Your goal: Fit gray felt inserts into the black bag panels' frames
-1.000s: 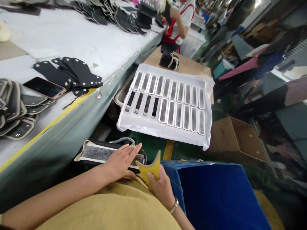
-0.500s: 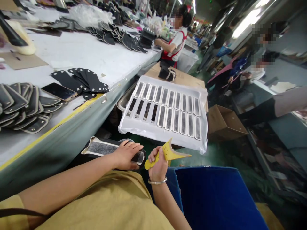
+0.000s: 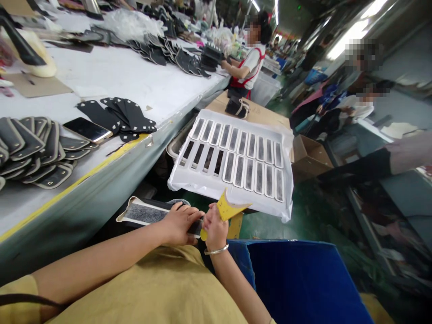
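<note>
My left hand (image 3: 178, 223) lies across a long piece with a grey fuzzy centre and pale edging (image 3: 145, 213), in front of my body. Its fingers are stretched over the piece and a little apart. My right hand (image 3: 216, 227) is wrapped round a yellow scraper-like tool (image 3: 230, 208) with a curved, notched wide end pointing up and away. The tool's narrow rounded end is down at the right end of the piece, by my left fingertips. Whether it touches the piece is hard to tell.
A white-covered tray (image 3: 205, 180) ahead bears rows of pale-rimmed grey strips. At left, a long table (image 3: 111, 74) holds dark cut pieces (image 3: 37, 148) and a phone (image 3: 87, 130). A blue box (image 3: 300, 279) stands at right, a cardboard box (image 3: 312, 155) beyond. A co-worker (image 3: 249, 65) works farther off.
My right hand has moved left with the yellow tool, bringing it close to my left fingers. My left hand stays on the grey piece. The view has shifted slightly.
</note>
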Available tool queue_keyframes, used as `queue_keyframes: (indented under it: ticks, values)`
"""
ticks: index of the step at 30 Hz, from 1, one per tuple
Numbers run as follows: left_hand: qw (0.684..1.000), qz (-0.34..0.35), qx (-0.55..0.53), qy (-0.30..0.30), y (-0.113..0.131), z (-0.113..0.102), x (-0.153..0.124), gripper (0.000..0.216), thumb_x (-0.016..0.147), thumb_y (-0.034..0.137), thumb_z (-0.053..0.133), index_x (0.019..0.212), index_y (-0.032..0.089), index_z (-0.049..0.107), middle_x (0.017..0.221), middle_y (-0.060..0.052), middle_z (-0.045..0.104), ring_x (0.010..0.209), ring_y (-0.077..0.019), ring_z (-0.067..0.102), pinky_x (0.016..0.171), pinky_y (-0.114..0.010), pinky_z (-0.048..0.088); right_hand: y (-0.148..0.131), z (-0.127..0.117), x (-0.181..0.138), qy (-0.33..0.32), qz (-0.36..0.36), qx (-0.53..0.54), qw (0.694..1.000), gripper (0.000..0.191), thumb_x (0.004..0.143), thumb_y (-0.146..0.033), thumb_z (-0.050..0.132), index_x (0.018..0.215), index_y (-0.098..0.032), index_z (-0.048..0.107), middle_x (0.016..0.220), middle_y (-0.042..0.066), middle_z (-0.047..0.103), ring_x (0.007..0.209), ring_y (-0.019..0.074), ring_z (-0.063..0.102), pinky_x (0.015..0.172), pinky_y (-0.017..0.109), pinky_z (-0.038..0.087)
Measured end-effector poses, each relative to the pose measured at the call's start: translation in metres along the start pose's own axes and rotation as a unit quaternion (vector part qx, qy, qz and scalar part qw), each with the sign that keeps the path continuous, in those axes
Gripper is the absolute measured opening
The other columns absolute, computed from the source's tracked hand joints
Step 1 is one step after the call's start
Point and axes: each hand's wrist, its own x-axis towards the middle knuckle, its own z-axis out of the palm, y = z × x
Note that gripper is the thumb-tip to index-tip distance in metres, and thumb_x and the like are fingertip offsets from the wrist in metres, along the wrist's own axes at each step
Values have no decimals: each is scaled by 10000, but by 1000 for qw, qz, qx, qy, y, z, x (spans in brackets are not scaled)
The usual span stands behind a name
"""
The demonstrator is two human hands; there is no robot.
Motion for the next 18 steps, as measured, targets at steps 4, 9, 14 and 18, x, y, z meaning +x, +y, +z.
queue_keyframes:
  ticks: [4, 9, 14, 18]
  values:
    - [1000, -7, -3, -6, -2, -3, 2, 726, 662, 478, 638, 1308, 250, 399, 1295, -66, 508, 1183, -293, 445, 1039, -524, 195, -11, -14, 8, 37, -10, 151, 988, 253, 770, -443, 531, 803, -217, 423, 501, -118, 175, 386, 59, 133, 352, 187, 170]
    - [1000, -17, -3, -10, -1, -3, 4, 713, 659, 494, 629, 1299, 259, 420, 1293, -68, 514, 1173, -304, 450, 1031, -536, 201, -6, -12, 15, 39, -16, 177, 983, 206, 766, -383, 546, 790, -215, 428, 481, -124, 198, 376, 57, 138, 348, 184, 161]
    - [1000, -19, -2, -20, 5, -2, 3, 697, 666, 466, 628, 1295, 238, 432, 1268, -80, 528, 1170, -310, 447, 1019, -547, 205, 0, -5, 18, 54, -4, 95, 994, 238, 774, -417, 539, 798, -209, 427, 473, -128, 233, 351, 50, 203, 340, 186, 180]
    - [999, -25, -13, -24, 7, 2, 5, 695, 648, 453, 645, 1280, 243, 445, 1250, -83, 536, 1161, -322, 444, 1015, -556, 193, 4, -1, 18, 68, -44, -69, 994, 250, 825, -447, 431, 818, -197, 444, 481, -103, 309, 362, 77, 306, 363, 220, 253]
